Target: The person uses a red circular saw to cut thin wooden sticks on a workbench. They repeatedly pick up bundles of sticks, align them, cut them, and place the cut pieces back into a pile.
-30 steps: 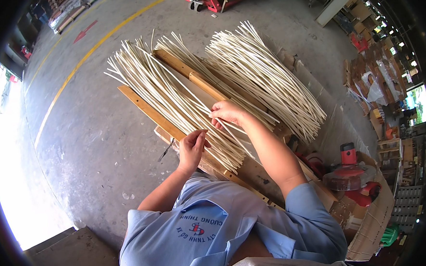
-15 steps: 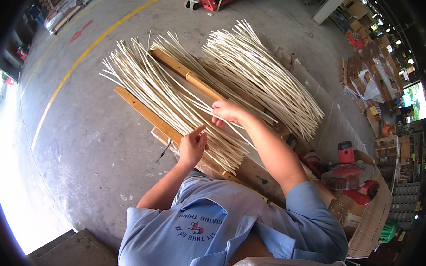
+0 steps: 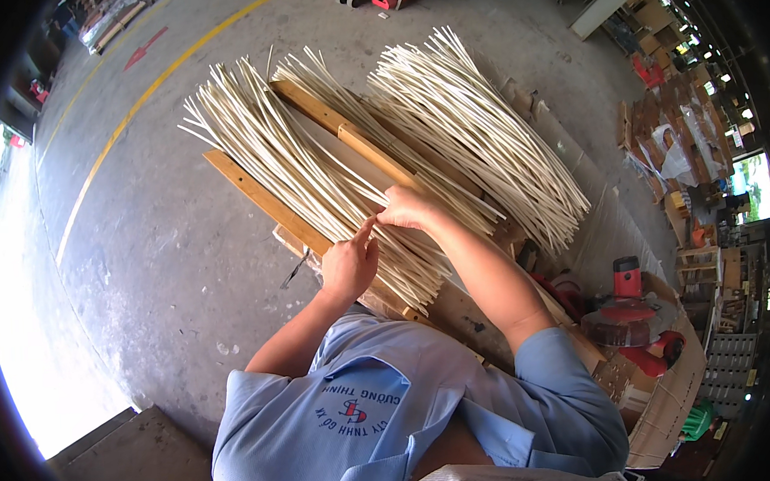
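- The left hand (image 3: 350, 267), at the middle of the frame, points its index finger up and right to the right hand's fingertips; whether it grips anything cannot be told.
- The right hand (image 3: 408, 209), just above and right of it, has its fingers drawn together beside a pale rod; a pinch on it cannot be made out.
- Beneath both hands, the left bundle of pale rods (image 3: 294, 175) slants from upper left to centre, between a left wooden bar (image 3: 265, 199) and a middle wooden bar (image 3: 371, 150).
- A second bundle (image 3: 484, 139) lies upper right of centre.
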Available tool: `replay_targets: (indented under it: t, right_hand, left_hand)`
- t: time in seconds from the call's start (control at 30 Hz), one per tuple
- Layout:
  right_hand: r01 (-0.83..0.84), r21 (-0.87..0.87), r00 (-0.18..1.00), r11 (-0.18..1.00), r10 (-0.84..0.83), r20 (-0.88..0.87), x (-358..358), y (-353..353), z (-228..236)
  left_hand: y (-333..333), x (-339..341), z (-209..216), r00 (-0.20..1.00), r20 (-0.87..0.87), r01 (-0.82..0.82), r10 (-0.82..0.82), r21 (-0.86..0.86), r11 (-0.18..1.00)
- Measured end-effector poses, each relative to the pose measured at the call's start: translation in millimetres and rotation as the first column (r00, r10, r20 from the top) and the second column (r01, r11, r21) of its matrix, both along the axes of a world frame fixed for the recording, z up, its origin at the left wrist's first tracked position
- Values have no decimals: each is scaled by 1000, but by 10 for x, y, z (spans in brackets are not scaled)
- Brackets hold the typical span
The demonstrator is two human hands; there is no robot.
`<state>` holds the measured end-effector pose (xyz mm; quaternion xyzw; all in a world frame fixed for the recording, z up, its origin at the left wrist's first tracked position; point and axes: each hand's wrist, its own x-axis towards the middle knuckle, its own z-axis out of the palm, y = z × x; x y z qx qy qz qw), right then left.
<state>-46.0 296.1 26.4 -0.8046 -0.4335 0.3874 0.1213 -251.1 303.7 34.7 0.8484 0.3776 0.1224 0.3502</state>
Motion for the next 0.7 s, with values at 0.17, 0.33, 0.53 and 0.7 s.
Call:
replay_targets:
  t: [0.17,0.33,0.53,0.7]
  right_hand:
    - [19,129,998,991,-27,58,-8,-73,-95]
    - [20,123,1000,992,-19,-4,35,-84,-106]
    - [-11,61,999,998,13,-31,43,-80,5]
    - [-10,57,1000,998,12,-27,52,-93,-73]
  left_hand:
    - [50,40,-2,991,-135,25,-16,69,997]
    - [55,-2,-10,992,-129,27,-13,113,993]
    - [63,-45,-60,995,-98,24,-9,155,988]
    - [69,-44,-80,997,-75,36,-23,184,982]
